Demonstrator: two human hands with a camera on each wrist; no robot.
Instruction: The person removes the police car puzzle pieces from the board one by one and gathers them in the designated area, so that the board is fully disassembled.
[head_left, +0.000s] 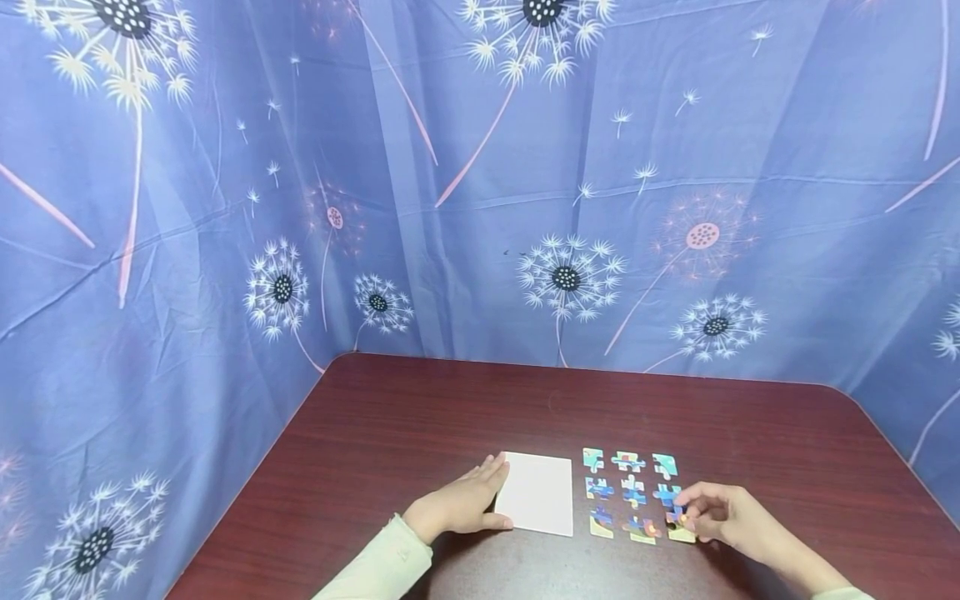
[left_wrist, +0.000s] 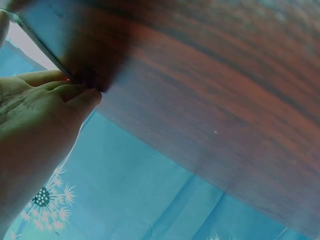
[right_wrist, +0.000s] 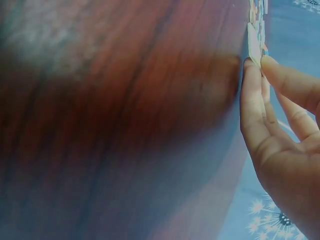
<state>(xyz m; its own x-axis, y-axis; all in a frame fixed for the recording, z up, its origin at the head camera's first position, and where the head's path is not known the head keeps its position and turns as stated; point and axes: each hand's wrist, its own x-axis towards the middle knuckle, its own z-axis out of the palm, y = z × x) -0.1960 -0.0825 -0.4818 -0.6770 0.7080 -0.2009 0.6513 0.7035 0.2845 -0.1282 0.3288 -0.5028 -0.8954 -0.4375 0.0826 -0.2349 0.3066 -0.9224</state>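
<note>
A white square board [head_left: 535,493] lies on the table, and my left hand [head_left: 467,502] rests against its left side with fingers straight, the thumb near the lower corner. To the right of the board, several jigsaw puzzle pieces [head_left: 633,492] are laid out in spaced rows, printed in blue, yellow and orange. My right hand [head_left: 727,518] pinches the front right puzzle piece [head_left: 682,535] between thumb and fingers. In the right wrist view the pinched puzzle piece [right_wrist: 254,46] shows almost edge-on at the fingertips.
The dark red wooden table [head_left: 450,400] has rounded far corners. Blue curtains [head_left: 465,275] with a dandelion print hang behind it and along its left side. A glare patch lies on the tabletop in front of the board.
</note>
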